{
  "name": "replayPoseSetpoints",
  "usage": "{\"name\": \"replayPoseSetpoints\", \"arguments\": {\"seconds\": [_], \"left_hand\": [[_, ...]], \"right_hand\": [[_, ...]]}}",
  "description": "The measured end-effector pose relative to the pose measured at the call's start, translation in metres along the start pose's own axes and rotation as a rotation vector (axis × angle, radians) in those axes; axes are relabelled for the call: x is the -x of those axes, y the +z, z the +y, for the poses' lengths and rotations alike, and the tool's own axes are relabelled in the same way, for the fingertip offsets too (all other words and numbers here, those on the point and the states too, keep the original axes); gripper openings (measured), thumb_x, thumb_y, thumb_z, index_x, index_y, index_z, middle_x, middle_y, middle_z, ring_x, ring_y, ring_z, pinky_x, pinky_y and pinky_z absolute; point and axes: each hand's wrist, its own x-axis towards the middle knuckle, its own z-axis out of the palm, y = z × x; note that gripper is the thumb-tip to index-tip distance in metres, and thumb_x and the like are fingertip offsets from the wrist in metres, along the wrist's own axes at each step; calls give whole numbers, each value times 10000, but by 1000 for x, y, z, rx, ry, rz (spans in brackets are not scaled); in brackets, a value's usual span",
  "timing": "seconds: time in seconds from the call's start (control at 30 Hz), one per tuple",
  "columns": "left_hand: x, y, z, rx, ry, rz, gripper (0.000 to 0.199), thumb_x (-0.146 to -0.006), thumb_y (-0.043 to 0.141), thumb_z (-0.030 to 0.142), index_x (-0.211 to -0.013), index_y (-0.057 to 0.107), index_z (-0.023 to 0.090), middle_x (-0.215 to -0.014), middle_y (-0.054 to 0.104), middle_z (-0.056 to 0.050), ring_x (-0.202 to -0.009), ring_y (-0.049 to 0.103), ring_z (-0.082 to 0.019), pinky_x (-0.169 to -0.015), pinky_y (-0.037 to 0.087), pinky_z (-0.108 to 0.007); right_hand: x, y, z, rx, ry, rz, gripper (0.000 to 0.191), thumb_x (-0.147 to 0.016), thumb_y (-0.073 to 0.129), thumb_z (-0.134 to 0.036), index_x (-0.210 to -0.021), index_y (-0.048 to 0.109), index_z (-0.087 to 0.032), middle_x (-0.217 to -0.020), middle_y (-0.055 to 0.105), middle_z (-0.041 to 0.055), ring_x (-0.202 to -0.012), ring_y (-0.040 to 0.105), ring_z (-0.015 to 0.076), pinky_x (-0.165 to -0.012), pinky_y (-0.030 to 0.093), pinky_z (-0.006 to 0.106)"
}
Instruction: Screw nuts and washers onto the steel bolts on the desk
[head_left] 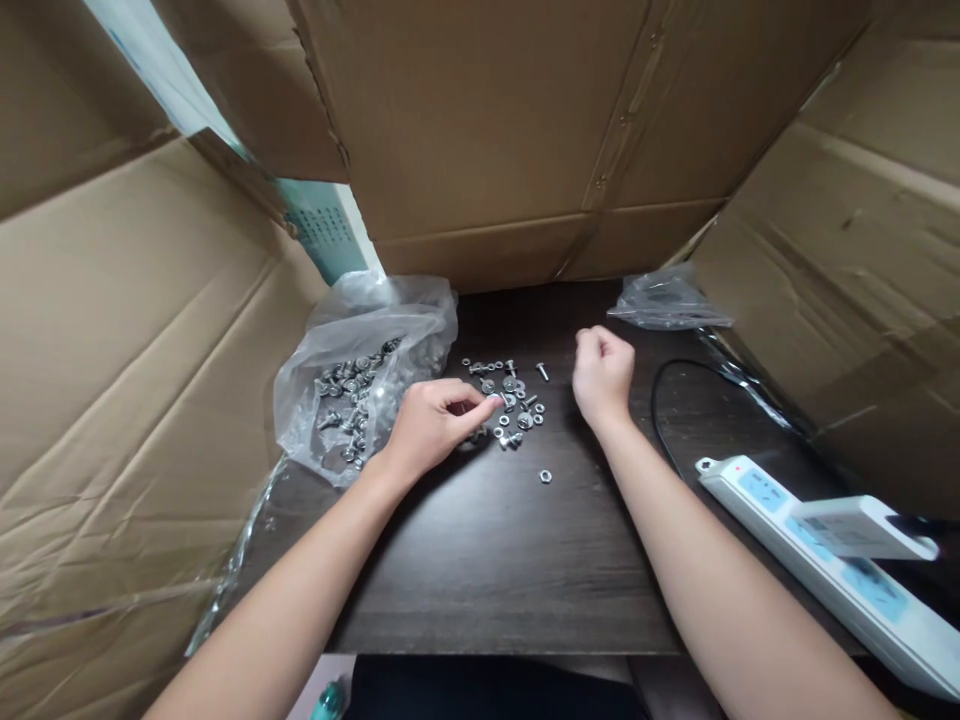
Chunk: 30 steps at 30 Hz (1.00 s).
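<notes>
My left hand reaches into the loose pile with thumb and fingertips pinched together. A small bolt shows right at its fingertips, but I cannot tell whether they grip it. Around it lie metal bolts, flat washers and nuts; one bolt sits at the right of the pile and a hex nut lies apart toward me. My right hand is curled into a fist over the table, right of the pile. Whatever it may hold is hidden inside the fingers.
A clear plastic bag full of bolts lies open at the left. Another clear bag rests at the back right. A white power strip with a plugged-in adapter and a black cable occupy the right. Cardboard walls surround the dark table.
</notes>
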Motion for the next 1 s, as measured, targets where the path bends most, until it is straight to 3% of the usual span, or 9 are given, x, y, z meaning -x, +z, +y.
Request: {"name": "replayPoseSetpoints", "arguments": {"seconds": [0.07, 0.13, 0.23, 0.33, 0.4, 0.47, 0.57, 0.63, 1.0], "left_hand": [[-2, -1, -2, -109, 10, 63, 367, -957, 640, 318, -628, 579, 168, -616, 574, 17, -575, 496, -104, -595, 349, -259], [-3, -2, -3, -205, 16, 109, 408, -994, 543, 280, -610, 456, 172, -625, 493, 16, -597, 456, -111, -611, 321, -276], [-3, -1, -6, -263, 5, 117, 472, -1007, 490, 275, -573, 332, 177, -600, 406, 18, -571, 408, -111, -598, 277, -298], [-2, 0, -10, -281, -38, 87, 575, -1002, 520, 341, -517, 261, 174, -531, 330, 28, -499, 353, -100, -560, 238, -312], [-1, 2, -11, -294, -45, 82, 574, -1006, 518, 352, -512, 286, 176, -537, 347, 25, -502, 371, -103, -556, 256, -311], [-1, 3, -10, -293, -11, 88, 452, -1012, 494, 307, -583, 427, 181, -631, 469, 4, -596, 477, -126, -603, 344, -295], [-1, 7, -7, -243, 75, 48, 158, -986, 476, 179, -1029, 627, 171, -999, 647, -71, -916, 617, -179, -837, 487, -309], [-1, 9, -6, -204, 102, 12, 264, -971, 492, 144, -1211, 596, 173, -1083, 666, -85, -985, 634, -191, -912, 508, -333], [1, 10, -9, -273, 28, -39, 175, -918, 599, 125, -1077, 647, 179, -968, 701, -53, -920, 659, -205, -857, 534, -347]], "right_hand": [[8, -1, -1, 212, -208, -43, 519, -874, 526, -276, -485, 184, -232, -470, 259, -26, -539, 297, 127, -568, 251, 304], [13, -4, -1, 327, -239, -183, 559, -932, 515, -348, -488, 197, -227, -458, 241, -28, -505, 288, 125, -570, 237, 316], [19, -8, -4, 413, -208, -450, 401, -989, 472, -386, -624, 468, -221, -522, 428, -24, -509, 384, 142, -571, 258, 310], [27, -4, -9, 469, -306, -601, 182, -984, 490, -297, -979, 659, -230, -777, 664, 21, -705, 564, 200, -665, 366, 315], [33, 1, -11, 472, -436, -634, 214, -977, 518, -278, -1089, 686, -206, -989, 714, 80, -907, 591, 251, -795, 421, 357], [38, 7, -12, 483, -522, -646, 251, -974, 552, -293, -1145, 703, -189, -1131, 707, 118, -1061, 549, 302, -895, 414, 421], [41, 12, -10, 488, -519, -671, 238, -967, 586, -285, -1143, 730, -215, -1184, 712, 114, -1163, 493, 339, -948, 361, 490], [41, 13, -8, 460, -484, -685, 202, -952, 610, -261, -1103, 744, -244, -1183, 726, 91, -1185, 476, 340, -960, 324, 509], [46, 16, -10, 398, -426, -662, 18, -891, 689, -241, -897, 684, -224, -1012, 762, 51, -1117, 496, 317, -937, 268, 484]]}}
